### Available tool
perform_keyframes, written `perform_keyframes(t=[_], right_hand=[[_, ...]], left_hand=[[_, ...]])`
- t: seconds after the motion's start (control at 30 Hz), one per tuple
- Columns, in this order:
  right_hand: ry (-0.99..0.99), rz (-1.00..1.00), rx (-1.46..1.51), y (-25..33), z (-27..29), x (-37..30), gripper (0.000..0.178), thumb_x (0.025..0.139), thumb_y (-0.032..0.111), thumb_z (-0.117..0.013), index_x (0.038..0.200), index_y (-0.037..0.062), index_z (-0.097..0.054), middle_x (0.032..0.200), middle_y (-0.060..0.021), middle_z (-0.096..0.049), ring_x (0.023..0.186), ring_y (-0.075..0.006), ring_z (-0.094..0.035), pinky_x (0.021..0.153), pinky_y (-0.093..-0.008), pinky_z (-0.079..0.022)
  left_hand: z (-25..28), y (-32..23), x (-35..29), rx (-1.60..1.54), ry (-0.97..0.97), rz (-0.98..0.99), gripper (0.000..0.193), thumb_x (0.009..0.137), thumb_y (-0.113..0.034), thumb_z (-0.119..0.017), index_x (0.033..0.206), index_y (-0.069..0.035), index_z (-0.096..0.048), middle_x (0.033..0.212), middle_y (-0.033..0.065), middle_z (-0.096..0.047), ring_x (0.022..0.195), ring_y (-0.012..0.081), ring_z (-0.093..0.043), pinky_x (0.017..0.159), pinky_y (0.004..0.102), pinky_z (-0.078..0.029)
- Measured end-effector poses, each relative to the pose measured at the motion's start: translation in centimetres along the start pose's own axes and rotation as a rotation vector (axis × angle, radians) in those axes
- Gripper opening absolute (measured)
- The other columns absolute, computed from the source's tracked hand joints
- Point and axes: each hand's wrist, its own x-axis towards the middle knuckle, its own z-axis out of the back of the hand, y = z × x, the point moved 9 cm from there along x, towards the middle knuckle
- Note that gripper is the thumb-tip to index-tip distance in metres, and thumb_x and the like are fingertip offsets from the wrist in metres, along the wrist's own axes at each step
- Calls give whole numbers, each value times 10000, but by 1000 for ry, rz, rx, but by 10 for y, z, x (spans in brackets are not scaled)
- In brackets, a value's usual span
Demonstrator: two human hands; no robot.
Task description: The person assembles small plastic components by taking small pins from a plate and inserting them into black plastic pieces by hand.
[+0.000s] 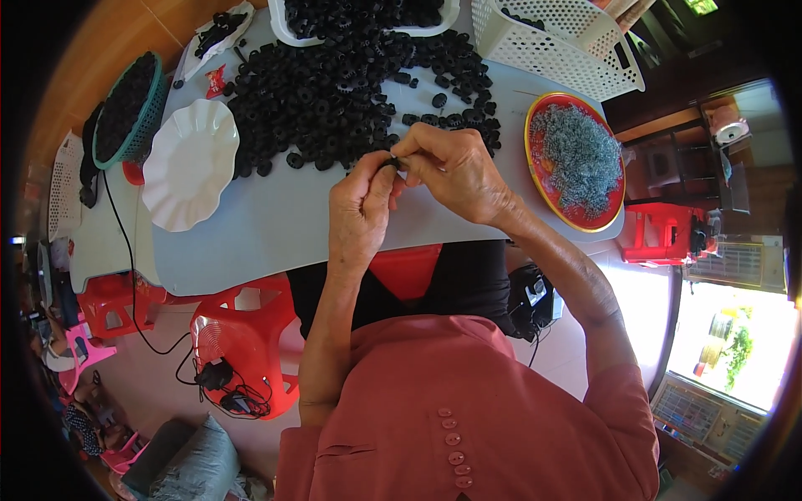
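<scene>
Between the fingertips of both hands sits a small round black part (390,164), mostly covered by the fingers. My left hand (359,204) pinches it from the left. My right hand (455,171) is closed at its right side, thumb and forefinger pressed together; whether they hold a second small piece cannot be made out. Just beyond the hands spreads a big heap of similar black parts (322,108) on the grey table (276,221). To the right, a red tray with a yellow rim (528,138) bears a pile of small, clear bluish pieces (578,159).
A white scalloped plate (190,167) lies at left, near a green basket (150,117) of black material. At the back stand a white tub (288,33) and a white perforated basket (560,58). Red stools (251,334) and cables (238,401) are below the table's near edge.
</scene>
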Motion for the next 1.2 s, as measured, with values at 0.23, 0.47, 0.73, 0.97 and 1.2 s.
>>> perform_keyframes(t=[0.23, 0.47, 0.73, 0.97, 1.2], right_hand=[[-3, -69, 146, -13, -2, 0, 65, 867, -30, -563, 896, -27, -622, 726, -113, -661, 658, -143, -672, 566, -275, -527], [-82, 105, -64, 5, -1, -4, 120, 864, -59, -550, 943, -17, -630, 765, -93, -674, 698, -161, -689, 621, -275, -550], [119, 21, 1, -1, -2, 5, 113, 870, -51, -547, 939, -14, -629, 750, -88, -675, 698, -142, -687, 612, -267, -549], [-129, 169, -162, 11, -4, -6, 83, 861, -58, -562, 915, -17, -610, 735, -102, -659, 677, -176, -689, 588, -275, -543], [-14, -66, 139, -6, -5, -6, 123, 891, -33, -565, 1001, -38, -620, 760, -83, -658, 740, -111, -663, 667, -258, -539]], left_hand=[[-2, -1, 0, 72, 10, 0, 209, 978, -131, -504, 1077, 9, -623, 771, 20, -627, 648, 71, -523, 587, 206, -440], [-2, -8, -2, 62, -47, -37, 218, 983, -152, -510, 1081, 4, -627, 763, 15, -619, 647, 67, -518, 587, 209, -442], [-2, 0, -2, 58, 23, 16, 231, 981, -173, -525, 1088, 3, -629, 784, 23, -635, 680, 77, -552, 603, 217, -461], [-1, 1, -1, 28, -48, -7, 218, 981, -151, -521, 1085, 7, -630, 753, 8, -609, 647, 73, -511, 578, 214, -438], [1, -3, 1, 69, -40, -18, 169, 971, -93, -516, 1044, 14, -624, 720, 1, -590, 624, 59, -500, 550, 201, -414]])
